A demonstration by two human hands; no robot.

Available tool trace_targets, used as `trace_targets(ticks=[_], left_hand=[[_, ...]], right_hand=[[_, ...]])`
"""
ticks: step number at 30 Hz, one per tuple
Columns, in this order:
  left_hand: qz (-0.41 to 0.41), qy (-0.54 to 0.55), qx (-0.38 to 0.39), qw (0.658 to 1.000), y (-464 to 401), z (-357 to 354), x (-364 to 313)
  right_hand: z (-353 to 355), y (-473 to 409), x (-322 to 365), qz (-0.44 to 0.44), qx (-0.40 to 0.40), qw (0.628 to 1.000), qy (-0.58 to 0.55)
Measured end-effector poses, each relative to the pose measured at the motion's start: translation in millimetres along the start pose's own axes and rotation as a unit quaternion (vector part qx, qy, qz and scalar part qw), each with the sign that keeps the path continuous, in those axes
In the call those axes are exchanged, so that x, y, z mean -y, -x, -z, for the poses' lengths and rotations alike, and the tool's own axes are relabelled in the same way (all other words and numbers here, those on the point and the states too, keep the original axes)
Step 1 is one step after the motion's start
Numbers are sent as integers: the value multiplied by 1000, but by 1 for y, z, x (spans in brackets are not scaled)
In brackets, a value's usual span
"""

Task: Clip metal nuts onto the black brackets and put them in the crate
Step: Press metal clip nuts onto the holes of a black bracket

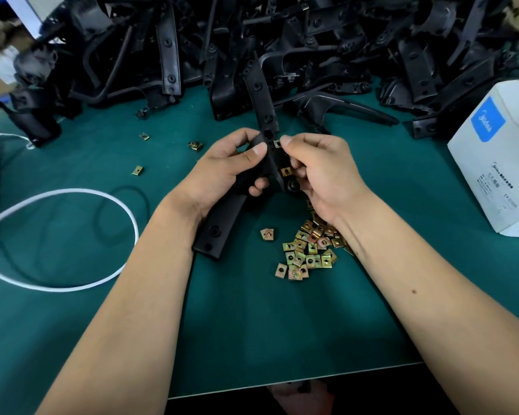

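The clipping step is in hand. The left hand point(222, 172) grips the black bracket point(259, 145) above the green mat point(252, 324), just beyond the pile of clip nuts point(309, 253). The right hand point(315, 172) pinches one clip nut point(277, 143) against the bracket's edge beside a hole, with a second nut point(286, 172) tucked in its curled fingers. Next, the nut probably needs pushing fully on until it lines up with the hole. No crate is visible.

both forearms reaching in, left hand point(222, 169) curled in a grip, right hand point(318, 172) pinching — thumbs up
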State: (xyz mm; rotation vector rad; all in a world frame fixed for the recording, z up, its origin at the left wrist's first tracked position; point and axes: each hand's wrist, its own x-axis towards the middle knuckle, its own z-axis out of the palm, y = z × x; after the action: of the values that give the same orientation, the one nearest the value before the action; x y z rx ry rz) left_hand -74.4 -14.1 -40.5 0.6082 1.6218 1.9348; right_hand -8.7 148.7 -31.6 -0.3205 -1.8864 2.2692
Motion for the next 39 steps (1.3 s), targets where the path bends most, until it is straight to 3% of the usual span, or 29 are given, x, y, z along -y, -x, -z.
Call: trace_targets(ticks=[8,14,23,39], left_hand=[[2,-18,-16,1000,1,-3,-1],[-10,-38,-46,998,1,-6,-2],[-33,120,-243,962,-7,-20,-3],[-110,40,-195,974,-4,-11,-1]], right_hand=[[2,0,-1,16,7,999,32],[3,-1,-5,99,-12,987,127],[1,-7,-7,159,-37,940,299],[4,-5,-5,172,-25,944,281]])
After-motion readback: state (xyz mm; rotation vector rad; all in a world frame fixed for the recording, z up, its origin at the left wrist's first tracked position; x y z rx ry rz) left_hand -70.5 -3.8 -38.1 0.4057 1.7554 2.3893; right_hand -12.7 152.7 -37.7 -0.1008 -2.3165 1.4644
